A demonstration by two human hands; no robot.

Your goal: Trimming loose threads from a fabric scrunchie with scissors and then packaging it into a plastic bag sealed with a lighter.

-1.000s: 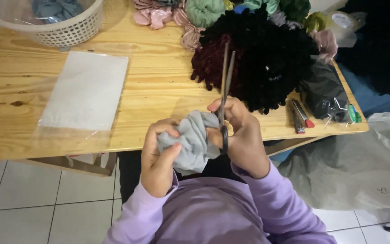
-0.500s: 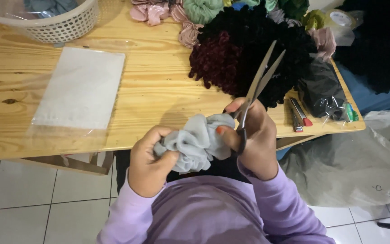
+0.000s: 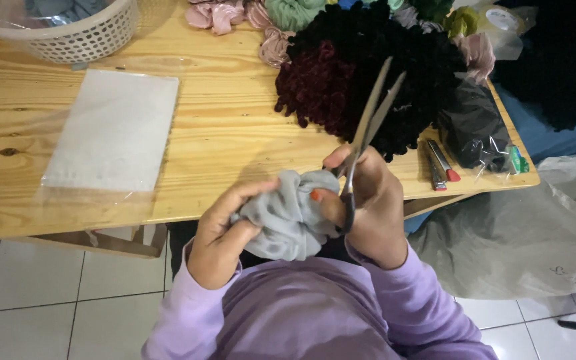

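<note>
White slotted basket (image 3: 68, 33): on the wooden table (image 3: 228, 133), far up and to the left of the left hand, partly out of frame.
Clear plastic sleeve with white sheet (image 3: 111, 130): flat on the table, above and left of the left hand.
Left hand (image 3: 218, 240): fingers closed on the left side of a grey fabric scrunchie (image 3: 285, 217), thumb laid over its folds.
Grey fabric scrunchie: bunched between both hands, just off the table's near edge, above a lilac-sleeved lap.
Right hand (image 3: 365, 207): fingers through the dark handles of scissors (image 3: 368, 127) and pressing the scrunchie's right side; blades slightly parted, pointing up and away over a heap of dark velvet scrunchies (image 3: 368, 73).
Red-tipped tools (image 3: 440, 165): on the table, just right of the right hand.
</note>
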